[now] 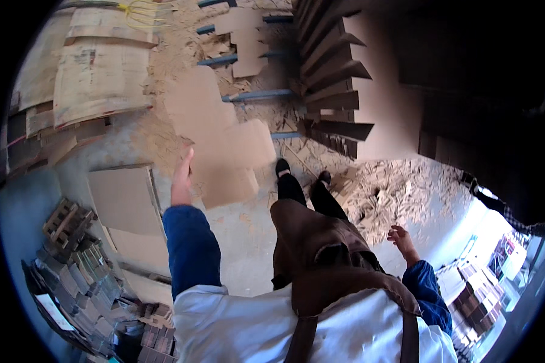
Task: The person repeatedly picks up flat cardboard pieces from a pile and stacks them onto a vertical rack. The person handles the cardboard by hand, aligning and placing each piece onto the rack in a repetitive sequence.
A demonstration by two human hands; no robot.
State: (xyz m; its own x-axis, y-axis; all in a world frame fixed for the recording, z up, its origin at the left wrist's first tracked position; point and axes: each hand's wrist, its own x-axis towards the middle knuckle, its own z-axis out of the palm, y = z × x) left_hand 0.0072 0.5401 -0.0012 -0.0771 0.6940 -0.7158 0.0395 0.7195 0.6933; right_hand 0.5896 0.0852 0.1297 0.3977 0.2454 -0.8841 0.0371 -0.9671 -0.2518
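Note:
My left hand (182,179) reaches forward at the left edge of a flat brown cardboard sheet (224,133) with a stepped, die-cut outline. It grips that edge, and some of its fingers are hidden there. The sheet spreads out to the right of the hand, in front of my feet. Lower right, my right hand (404,242) hangs away from the sheet, its fingers apart and slightly curled, holding nothing.
A tall cardboard stack (375,91) with jutting flaps stands front right. Cardboard scraps (387,199) litter the floor beside it. Blue bars (260,95) lie beyond the sheet, near another cut cardboard piece (245,42). Stacked boards (103,78) and a wooden pallet (66,221) are left.

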